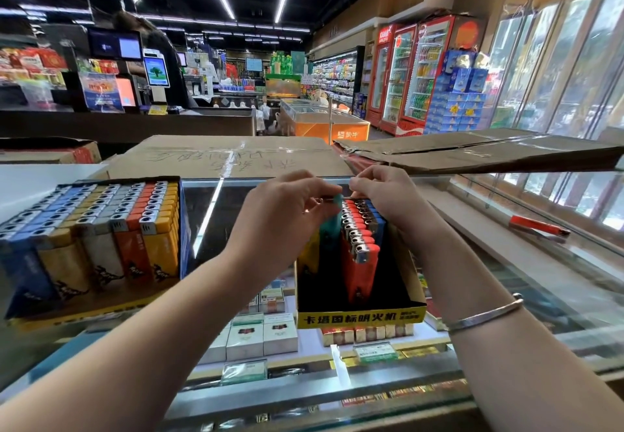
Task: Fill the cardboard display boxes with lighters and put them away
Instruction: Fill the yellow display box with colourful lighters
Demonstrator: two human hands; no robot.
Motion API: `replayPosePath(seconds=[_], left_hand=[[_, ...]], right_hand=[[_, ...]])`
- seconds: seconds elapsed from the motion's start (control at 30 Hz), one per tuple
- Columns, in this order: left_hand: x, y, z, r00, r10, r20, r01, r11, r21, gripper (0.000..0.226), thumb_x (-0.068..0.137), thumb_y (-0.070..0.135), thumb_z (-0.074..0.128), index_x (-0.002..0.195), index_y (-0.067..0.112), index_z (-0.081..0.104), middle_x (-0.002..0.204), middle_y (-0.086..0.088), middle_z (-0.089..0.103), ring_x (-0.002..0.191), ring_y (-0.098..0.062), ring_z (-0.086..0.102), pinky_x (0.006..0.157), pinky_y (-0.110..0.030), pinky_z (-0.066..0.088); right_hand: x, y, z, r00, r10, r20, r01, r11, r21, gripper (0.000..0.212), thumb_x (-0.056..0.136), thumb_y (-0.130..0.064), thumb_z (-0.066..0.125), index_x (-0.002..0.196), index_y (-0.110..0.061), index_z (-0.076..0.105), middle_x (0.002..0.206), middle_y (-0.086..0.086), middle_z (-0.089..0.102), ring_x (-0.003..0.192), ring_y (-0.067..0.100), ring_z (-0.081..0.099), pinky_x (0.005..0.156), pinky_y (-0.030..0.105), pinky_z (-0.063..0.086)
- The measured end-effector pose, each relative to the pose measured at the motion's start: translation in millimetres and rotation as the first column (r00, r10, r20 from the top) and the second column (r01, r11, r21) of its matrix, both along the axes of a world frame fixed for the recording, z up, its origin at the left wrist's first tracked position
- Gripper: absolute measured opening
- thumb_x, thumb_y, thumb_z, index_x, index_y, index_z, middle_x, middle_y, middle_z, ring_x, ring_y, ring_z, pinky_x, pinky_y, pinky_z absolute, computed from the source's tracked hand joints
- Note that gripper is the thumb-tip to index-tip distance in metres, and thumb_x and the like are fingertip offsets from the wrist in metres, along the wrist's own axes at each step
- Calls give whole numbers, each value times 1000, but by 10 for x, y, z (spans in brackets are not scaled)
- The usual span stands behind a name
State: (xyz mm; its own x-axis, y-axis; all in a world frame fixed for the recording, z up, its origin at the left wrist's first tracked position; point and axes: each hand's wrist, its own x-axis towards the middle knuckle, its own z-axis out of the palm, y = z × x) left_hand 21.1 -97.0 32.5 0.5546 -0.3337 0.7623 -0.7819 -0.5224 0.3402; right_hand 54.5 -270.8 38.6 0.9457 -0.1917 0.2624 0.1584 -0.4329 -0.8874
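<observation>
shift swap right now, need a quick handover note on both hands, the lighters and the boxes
Left hand: fingers pinch a teal lighter over the yellow-fronted display box.
Right hand: fingers curled at the back row of that box; whether they hold anything, cannot tell.
Done: the blue display box to the left is full.
Left: the front of the yellow-fronted box is empty; one red lighter lies loose on the counter to the right. Neither box is put away.

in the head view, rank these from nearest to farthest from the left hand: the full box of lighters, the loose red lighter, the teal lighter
1. teal lighter, at the left hand fingertips, over the yellow-fronted box.
2. full box of lighters, to the left on the glass counter.
3. loose red lighter, far right, beyond the right hand.
</observation>
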Motion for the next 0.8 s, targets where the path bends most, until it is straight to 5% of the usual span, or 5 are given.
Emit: replayPosePath(seconds=[0.17, 0.5, 0.7, 0.8], left_hand=[[-27, -69, -23, 993, 87, 86, -91, 995, 49, 22, 78, 22, 72, 99, 18, 73, 93, 5, 70, 72, -13, 64, 69, -30, 54], [-44, -147, -81, 944, 231, 234, -279, 940, 198, 13, 78, 25, 72, 89, 17, 73, 90, 2, 71, 87, -21, 61, 59, -30, 47], [-7, -128, -143, 954, 259, 151, -290, 924, 250, 17, 88, 32, 58, 99, 22, 67, 101, 9, 64, 90, -13, 56, 63, -25, 43], [80, -54, -126, 987, 148, -63, -131, 966, 222, 18, 84, 32, 62, 100, 26, 64, 111, 11, 61, 98, -10, 53, 76, -29, 46]], right_hand=[[10, 7, -8, 1000, 3, 23, -1, 998, -61, 14, 88, -26, 60, 75, -20, 61, 81, 0, 62, 77, 12, 58, 60, 26, 40], [2, -4, -12, 999, 29, 41, -26, 996, -86, 12, 89, -27, 59, 79, -20, 61, 88, 6, 64, 83, 17, 59, 66, 28, 44], [5, -6, -16, 998, 34, 48, -31, 997, -69, 13, 88, -26, 59, 77, -19, 60, 87, 5, 64, 83, 18, 58, 69, 30, 45], [7, -9, -16, 998, 37, 53, -34, 997, -65, 14, 89, -26, 59, 76, -20, 59, 85, 5, 64, 81, 17, 58, 66, 28, 43]])
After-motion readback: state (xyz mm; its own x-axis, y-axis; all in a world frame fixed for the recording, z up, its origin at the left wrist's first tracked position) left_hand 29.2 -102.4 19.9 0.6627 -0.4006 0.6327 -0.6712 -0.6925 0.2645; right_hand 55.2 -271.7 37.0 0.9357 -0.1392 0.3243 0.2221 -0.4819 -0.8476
